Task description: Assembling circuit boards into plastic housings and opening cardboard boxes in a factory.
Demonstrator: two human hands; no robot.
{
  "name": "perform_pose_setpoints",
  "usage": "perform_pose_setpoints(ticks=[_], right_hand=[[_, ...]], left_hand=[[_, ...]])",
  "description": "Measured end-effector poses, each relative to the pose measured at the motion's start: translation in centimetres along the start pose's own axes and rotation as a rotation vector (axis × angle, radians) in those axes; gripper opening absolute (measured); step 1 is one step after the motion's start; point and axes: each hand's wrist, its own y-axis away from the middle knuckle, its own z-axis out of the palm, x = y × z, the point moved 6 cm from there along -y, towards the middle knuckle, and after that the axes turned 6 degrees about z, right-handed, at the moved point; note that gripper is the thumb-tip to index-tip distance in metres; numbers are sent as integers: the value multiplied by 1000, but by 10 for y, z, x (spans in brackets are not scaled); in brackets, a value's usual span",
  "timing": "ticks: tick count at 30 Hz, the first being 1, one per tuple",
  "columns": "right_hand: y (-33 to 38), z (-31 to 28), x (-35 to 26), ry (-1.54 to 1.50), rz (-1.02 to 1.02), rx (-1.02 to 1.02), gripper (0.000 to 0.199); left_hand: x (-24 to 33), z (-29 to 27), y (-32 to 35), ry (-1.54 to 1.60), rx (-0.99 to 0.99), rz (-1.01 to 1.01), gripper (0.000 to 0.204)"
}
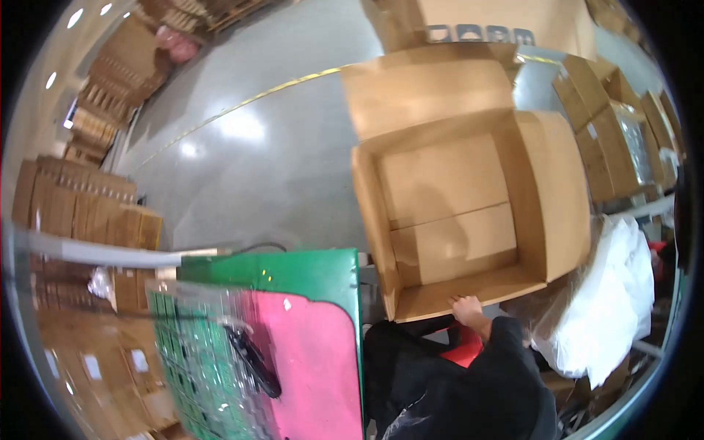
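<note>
A large open cardboard box [451, 169] stands in front of me with its flaps folded outward. Nothing lies on its bottom, where a seam runs across and a shadow falls. My right hand [470, 314] is at the near wall of this box, fingers hooked over the top edge and closed on it. A black sleeve covers that arm, and something red shows just below the wrist. My left hand is out of view.
To my left stands a green table [315, 268] with a pink mat [315, 359], clear plastic packaging [205, 359] and a long black device [253, 361]. White plastic bags [605, 301] bulge at the right. Stacked cartons [88, 213] line the left; more boxes [609, 139] stand far right.
</note>
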Motion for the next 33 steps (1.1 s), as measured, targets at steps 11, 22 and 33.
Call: perform_pose_setpoints(ticks=[11,22,33], right_hand=[[-7,-220,-24,-167,42,-99,18],[67,-471,79,-283,204,815,34],[197,-268,42,-1259,560,709,46]], left_hand=[[168,-33,-54,246,-344,299,38],[485,104,89,1224,-1193,-11,16],[574,148,226,1302,-1668,340,9]])
